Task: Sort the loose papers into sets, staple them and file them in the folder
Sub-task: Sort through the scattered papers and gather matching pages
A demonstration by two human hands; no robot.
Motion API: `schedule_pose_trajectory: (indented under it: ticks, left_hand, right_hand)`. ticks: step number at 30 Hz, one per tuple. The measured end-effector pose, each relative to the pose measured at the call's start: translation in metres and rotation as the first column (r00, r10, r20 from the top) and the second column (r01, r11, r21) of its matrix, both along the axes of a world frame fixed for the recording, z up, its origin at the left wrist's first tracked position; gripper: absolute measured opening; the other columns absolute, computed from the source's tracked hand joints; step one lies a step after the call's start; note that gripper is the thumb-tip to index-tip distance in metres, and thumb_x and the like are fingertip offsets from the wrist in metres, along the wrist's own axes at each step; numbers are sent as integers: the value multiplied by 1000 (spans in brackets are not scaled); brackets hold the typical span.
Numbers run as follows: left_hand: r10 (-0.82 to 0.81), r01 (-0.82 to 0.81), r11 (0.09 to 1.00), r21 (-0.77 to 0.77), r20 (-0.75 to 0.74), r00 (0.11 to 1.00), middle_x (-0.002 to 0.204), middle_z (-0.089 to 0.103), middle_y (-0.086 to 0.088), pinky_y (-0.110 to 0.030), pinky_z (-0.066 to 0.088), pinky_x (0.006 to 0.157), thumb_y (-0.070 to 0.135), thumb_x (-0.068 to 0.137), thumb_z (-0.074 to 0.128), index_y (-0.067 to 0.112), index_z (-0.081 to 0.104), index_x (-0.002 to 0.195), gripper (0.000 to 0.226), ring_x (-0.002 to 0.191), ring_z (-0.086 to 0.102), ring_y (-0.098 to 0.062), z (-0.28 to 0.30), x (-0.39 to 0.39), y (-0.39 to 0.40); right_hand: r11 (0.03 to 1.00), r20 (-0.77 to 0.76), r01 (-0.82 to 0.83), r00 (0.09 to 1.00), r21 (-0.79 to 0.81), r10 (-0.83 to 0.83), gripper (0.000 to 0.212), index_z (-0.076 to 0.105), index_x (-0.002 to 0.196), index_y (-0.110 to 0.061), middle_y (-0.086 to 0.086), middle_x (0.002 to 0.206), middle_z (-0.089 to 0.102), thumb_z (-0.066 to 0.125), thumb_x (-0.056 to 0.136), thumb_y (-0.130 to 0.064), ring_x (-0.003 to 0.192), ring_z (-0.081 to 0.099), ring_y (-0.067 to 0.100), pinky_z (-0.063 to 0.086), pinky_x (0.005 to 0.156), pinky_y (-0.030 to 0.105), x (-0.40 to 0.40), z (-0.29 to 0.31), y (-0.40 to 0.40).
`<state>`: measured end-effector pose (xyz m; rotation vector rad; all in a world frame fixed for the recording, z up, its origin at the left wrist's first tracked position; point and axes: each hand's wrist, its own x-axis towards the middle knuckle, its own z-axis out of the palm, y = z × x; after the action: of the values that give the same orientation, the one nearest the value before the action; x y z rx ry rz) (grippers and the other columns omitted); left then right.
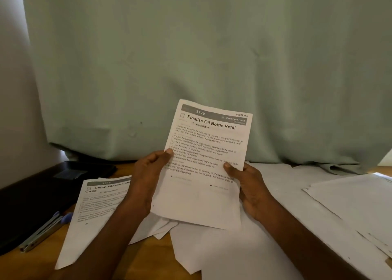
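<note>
I hold a printed sheet headed "Finalize Oil Bottle Refill" [203, 152] upright above the table. My left hand [148, 173] grips its left edge, thumb on the text. My right hand [248, 186] grips its right edge, thumb on the front. Another printed sheet headed "Clean Glasses" [95, 211] lies flat at the left. Blank-side-up loose papers [233, 254] are spread under my hands. A stapler [44, 233] with blue ends lies at the near left, beside a black folder [31, 197].
A pale green curtain [191, 56] hangs right behind the wooden table [146, 256]. More white sheets [356, 203] are stacked at the right, reaching the table's edge. A dark object [84, 169] lies at the back left.
</note>
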<state>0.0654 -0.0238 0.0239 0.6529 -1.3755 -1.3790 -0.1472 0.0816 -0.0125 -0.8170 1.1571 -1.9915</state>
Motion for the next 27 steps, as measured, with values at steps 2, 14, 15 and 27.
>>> schedule_pose_trajectory:
  ticks: [2,14,15,27]
  left_hand:
    - [0,2,999,-38,46,999,97,81,0,-33,57,77,34,92,75,20,80,99,16,89,78,-20,-2,0,-2]
    - [101,-101,995,-5,14,995,89,81,2,-26,60,62,21,90,79,18,79,99,10,78,78,-15,-10,5,-16]
    - [177,-177,984,0,12,984,83,80,6,-19,58,56,18,91,78,19,78,96,6,73,77,-11,-11,10,-22]
    - [723,-440,687,-578,601,340,125,58,-21,-49,50,89,7,86,70,4,50,122,42,117,56,-39,-36,32,-47]
  right_hand:
    - [1000,-2,9,1000,-3,-9,31,73,120,-11,10,115,76,76,89,-12,108,72,33,53,101,57,0,-1,0]
    - [998,-100,28,995,54,-23,22,76,112,-19,4,104,79,71,95,-33,95,77,24,62,84,42,3,3,-1]
    - [992,-175,86,982,89,-70,17,76,108,-21,1,100,80,68,98,-32,89,77,21,62,78,38,3,3,-2]
    - [823,-963,517,236,236,128,24,70,119,-33,-12,123,71,60,97,-31,106,68,15,49,96,27,4,-24,-3]
